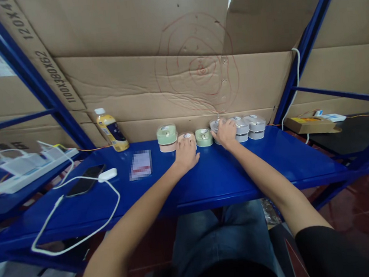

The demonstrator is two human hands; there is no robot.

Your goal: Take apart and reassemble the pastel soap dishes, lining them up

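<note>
Here, hidden: we cannot make out our fingertips past either hand, nor the blurred card on the shelf.
Left hand: we lay it loosely cupped, fingers together, over a small round pink plastic case.
Right hand: we curl it over a round grey plastic case; whether it grips, we cannot tell.
Row: green cases and more grey ones, smooth and domed, stand along the cardboard wall.
Surface: glossy blue metal shelf.
Farther left: yellow drink bottle, black phone, white cable.

Glossy blue metal shelf, creased matt cardboard behind, smooth plastic containers.
</note>
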